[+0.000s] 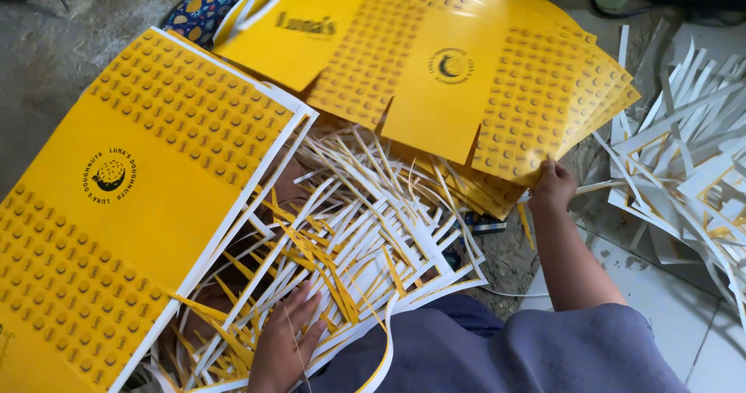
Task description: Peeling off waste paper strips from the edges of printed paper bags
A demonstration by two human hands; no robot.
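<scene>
The right hand pinches the corner of a thin, bendy yellow sheet, just above it; grip near an edge. The left hand lies open on light paper strips.

Bare floor open far left; tangled paper strips between yellow sheet and fanned sheets.
</scene>
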